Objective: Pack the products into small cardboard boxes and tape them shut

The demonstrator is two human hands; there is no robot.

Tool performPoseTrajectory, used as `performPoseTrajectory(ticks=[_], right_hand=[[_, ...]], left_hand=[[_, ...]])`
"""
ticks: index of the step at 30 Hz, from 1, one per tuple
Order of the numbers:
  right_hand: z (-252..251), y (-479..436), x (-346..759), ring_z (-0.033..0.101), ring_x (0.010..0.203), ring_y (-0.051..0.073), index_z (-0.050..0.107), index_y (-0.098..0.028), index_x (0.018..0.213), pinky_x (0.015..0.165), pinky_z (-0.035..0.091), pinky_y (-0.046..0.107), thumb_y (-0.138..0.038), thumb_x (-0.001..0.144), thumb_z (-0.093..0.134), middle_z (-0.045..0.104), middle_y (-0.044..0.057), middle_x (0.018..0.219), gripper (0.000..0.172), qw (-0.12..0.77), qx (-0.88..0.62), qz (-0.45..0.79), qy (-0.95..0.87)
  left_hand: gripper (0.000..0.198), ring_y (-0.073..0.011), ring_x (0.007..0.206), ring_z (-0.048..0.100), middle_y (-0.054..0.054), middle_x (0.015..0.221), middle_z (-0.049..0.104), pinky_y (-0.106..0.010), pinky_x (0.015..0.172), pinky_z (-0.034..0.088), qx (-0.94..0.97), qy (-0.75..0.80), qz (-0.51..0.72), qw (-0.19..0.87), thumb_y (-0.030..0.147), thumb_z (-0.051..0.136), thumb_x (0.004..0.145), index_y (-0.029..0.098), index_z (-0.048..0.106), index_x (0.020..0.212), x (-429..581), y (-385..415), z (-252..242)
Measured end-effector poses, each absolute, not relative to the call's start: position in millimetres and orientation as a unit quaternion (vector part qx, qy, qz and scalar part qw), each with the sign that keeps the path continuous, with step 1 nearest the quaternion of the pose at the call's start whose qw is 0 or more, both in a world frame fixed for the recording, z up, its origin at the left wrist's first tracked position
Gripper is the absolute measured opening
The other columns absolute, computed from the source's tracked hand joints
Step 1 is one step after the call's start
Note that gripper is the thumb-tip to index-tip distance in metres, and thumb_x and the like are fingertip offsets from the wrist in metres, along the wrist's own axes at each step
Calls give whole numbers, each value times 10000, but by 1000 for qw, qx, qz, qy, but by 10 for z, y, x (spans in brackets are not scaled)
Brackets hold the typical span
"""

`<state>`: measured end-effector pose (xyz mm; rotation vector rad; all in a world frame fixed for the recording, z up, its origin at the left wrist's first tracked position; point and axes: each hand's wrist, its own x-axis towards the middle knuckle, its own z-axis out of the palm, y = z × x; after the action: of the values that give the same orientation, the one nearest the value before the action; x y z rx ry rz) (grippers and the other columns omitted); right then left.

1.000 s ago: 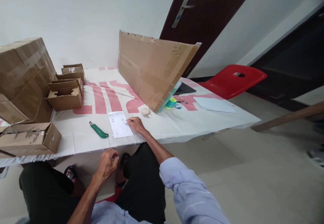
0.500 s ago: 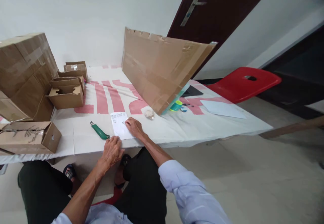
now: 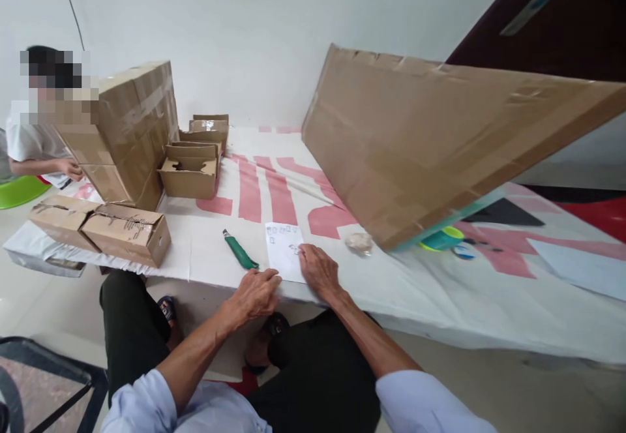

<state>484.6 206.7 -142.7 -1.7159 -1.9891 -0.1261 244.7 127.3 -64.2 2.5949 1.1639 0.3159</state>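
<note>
A small white sheet of paper (image 3: 283,265) with rows of little drawn marks lies at the table's near edge. My left hand (image 3: 257,293) rests at its lower left corner, fingers bent together over the edge; their tips are partly hidden. On the sheet's right side is my right hand (image 3: 319,268), fingers curled in close to a small dark mark or object, too small to make out. Just left of the paper, a green-handled utility knife (image 3: 239,250) lies flat, its handle end close to my left hand. To the right sits a small clear bag of pale stuff (image 3: 359,243).
A large cardboard panel (image 3: 415,146) leans at the back right, with a roll of green tape (image 3: 443,238) beside it. Small open boxes (image 3: 188,175), closed boxes (image 3: 127,231) and a large carton (image 3: 141,126) stand left. Behind the carton sits another person (image 3: 36,136).
My view has turned left, so everything has shifted to the right in the picture. The other person and a second closed box have come into sight. Both hands stay at the paper.
</note>
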Motion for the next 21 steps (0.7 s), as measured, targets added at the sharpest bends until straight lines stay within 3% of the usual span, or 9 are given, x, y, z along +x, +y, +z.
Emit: performPoseTrajectory(ticks=[4, 7, 11, 13, 16, 21], right_hand=[[-1335, 2019, 4839, 636, 888, 222, 718, -182, 1075, 707, 417, 311, -181, 985, 504, 721, 106, 1097, 233, 281, -647, -37, -708], [-1267, 1865, 4773, 651, 974, 253, 716, -203, 1075, 768, 474, 332, -225, 1001, 493, 709, 119, 1116, 236, 317, -629, -39, -709], [-1300, 1566, 4676, 634, 1023, 271, 714, -238, 985, 879, 502, 363, -258, 1034, 494, 720, 118, 1069, 226, 306, -584, -19, -752], [-1350, 1457, 4686, 621, 1002, 270, 712, -244, 946, 884, 491, 370, -254, 1035, 505, 723, 113, 1051, 226, 285, -580, -14, -763], [-1391, 1408, 4786, 606, 974, 271, 706, -239, 902, 862, 475, 374, -240, 1027, 513, 719, 111, 1026, 230, 267, -600, -26, -754], [-1230, 1567, 4720, 611, 976, 281, 715, -223, 900, 880, 487, 388, -211, 1020, 498, 713, 123, 988, 248, 294, -625, -39, -722]], left_hand=[[440, -314, 1398, 604, -182, 1532, 609, -463, 1133, 512, 864, 438, 214, 129, 255, 620, 991, 200, 623, 1428, 1912, 1241, -370], [529, -388, 1483, 528, -191, 1605, 553, -583, 1186, 443, 800, 540, 255, 48, 290, 674, 949, 239, 596, 1469, 1086, 1281, -30], [785, -498, 1612, 322, -233, 1723, 410, -668, 1246, 312, 724, 659, 195, -58, 468, 815, 835, 211, 553, 1529, -128, 1342, 351], [852, -508, 1601, 332, -259, 1708, 426, -674, 1245, 293, 702, 691, 155, -80, 530, 814, 812, 189, 543, 1544, -481, 1354, 410], [782, -483, 1566, 399, -248, 1699, 452, -672, 1252, 271, 710, 685, 137, -92, 560, 733, 872, 204, 558, 1546, -480, 1350, 342], [818, -520, 1559, 390, -288, 1695, 437, -716, 1230, 266, 728, 660, 176, -59, 596, 757, 878, 175, 563, 1552, 520, 1261, 162]])
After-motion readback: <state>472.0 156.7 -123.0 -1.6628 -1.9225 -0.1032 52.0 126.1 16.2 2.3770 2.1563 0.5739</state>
